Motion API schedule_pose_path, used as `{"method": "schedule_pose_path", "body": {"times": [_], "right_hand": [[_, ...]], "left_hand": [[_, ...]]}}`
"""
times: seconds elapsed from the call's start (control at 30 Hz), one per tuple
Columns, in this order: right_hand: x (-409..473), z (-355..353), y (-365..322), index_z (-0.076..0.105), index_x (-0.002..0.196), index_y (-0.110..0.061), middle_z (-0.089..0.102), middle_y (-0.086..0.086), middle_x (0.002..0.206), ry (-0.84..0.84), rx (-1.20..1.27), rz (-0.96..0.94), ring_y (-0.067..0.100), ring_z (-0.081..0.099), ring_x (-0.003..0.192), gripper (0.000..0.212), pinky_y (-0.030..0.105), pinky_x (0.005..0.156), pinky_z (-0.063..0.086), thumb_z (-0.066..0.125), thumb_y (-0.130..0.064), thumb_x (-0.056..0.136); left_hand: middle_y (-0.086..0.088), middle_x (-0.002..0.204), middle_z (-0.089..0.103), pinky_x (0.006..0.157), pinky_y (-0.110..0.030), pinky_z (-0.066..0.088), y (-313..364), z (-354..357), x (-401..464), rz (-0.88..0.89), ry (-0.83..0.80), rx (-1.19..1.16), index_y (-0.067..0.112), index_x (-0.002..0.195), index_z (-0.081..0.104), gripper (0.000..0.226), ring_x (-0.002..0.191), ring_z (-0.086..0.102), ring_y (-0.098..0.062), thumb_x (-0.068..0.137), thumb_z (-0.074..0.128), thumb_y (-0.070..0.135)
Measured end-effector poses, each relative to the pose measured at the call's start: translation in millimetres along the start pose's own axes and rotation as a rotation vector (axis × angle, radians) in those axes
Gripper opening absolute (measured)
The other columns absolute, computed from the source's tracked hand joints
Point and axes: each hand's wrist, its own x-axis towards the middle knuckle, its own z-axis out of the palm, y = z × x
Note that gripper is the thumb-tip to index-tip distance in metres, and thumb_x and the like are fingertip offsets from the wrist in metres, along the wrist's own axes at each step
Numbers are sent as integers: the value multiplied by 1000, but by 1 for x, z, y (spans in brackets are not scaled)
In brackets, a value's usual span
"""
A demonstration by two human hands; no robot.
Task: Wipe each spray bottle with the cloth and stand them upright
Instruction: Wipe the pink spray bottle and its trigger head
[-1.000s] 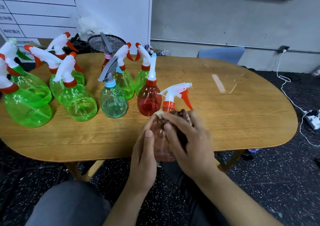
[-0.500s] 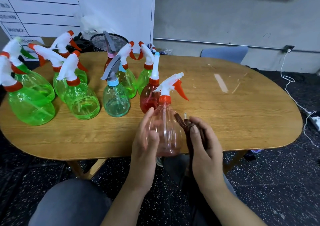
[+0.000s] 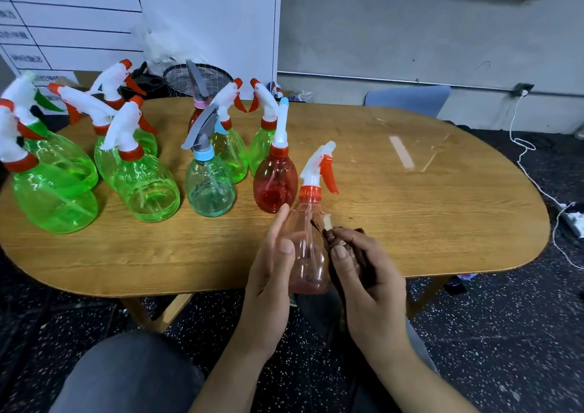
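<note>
A pale pink spray bottle [image 3: 308, 254] with a white and red trigger head stands upright at the near edge of the wooden table [image 3: 410, 210]. My left hand [image 3: 271, 273] holds its left side with thumb and fingers round the body. My right hand [image 3: 363, 273] grips a bunched dark brown cloth [image 3: 335, 242] pressed against the bottle's right side. Several other spray bottles stand upright behind: a red one [image 3: 275, 182], a teal one [image 3: 208, 188], and green ones [image 3: 145, 188].
A wire basket [image 3: 196, 77] sits behind the table's far edge. A blue chair back [image 3: 407, 99] stands at the far side. A white cable and power strip [image 3: 572, 220] lie on the floor to the right. My knees are below the table's edge.
The pink bottle went from tilted low under both hands to upright at the table edge. My right hand slid off its front to its right side with the cloth.
</note>
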Motion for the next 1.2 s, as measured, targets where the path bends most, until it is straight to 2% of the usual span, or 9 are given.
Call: {"method": "schedule_pose_path", "body": {"times": [0.2,0.33,0.43,0.57,0.7,0.87,1.0,1.13,1.2], "right_hand": [[39,2,-12,73,123,-35,69,-2,100,-3,-76,-62,16,65,94,22,25,78,51,62,-34,104],[35,7,-7,70,130,-34,57,-10,95,-135,-394,-217,3,56,84,33,11,66,42,49,-45,107],[17,4,1,68,134,-31,53,-5,100,-225,-473,-424,3,51,77,32,8,66,41,54,-43,108],[0,-11,8,76,127,-25,60,3,107,-390,-459,-715,12,60,87,27,13,78,47,71,-32,102],[15,-16,3,70,134,-26,55,0,103,-274,-398,-542,4,55,87,30,14,68,47,59,-35,107],[35,-8,-6,68,137,-25,51,-10,103,-143,-448,-287,-3,53,92,38,7,71,42,49,-41,108],[16,-7,2,66,137,-30,48,-9,104,-285,-486,-442,3,51,77,33,8,65,42,56,-39,107],[-3,-15,9,76,129,-27,57,0,113,-408,-518,-725,12,60,88,28,10,77,46,68,-30,102],[-3,-16,9,76,129,-23,55,0,109,-381,-466,-688,13,58,86,28,11,75,46,67,-29,103]], "left_hand": [[14,153,60,116,-41,51,-2,3,-3,48,-28,36,36,158,41,49,145,55,-13,110,42,34],[8,135,73,93,-27,60,-1,0,-2,23,-10,-5,26,151,50,38,125,70,-13,115,39,27],[1,147,67,102,-44,59,-5,-7,-1,-23,47,-51,32,157,48,49,135,65,-24,109,39,38],[-2,145,68,105,-45,55,-4,-10,2,-54,82,-139,40,156,48,51,134,65,-26,106,39,43],[-1,152,63,109,-58,53,-2,-5,4,-12,81,-103,49,151,54,47,139,61,-27,105,49,55],[0,147,65,106,-57,57,-5,2,0,25,-23,8,29,158,45,50,137,62,-25,111,42,42],[0,151,63,103,-46,59,-9,-4,1,-5,10,-51,36,158,46,51,138,62,-26,109,44,48],[-8,147,66,102,-39,58,-5,-8,3,-24,43,-102,43,157,48,50,134,65,-31,107,47,50],[-7,148,65,102,-43,58,-4,-7,4,-19,63,-104,45,156,49,53,135,64,-31,105,50,58]]}}
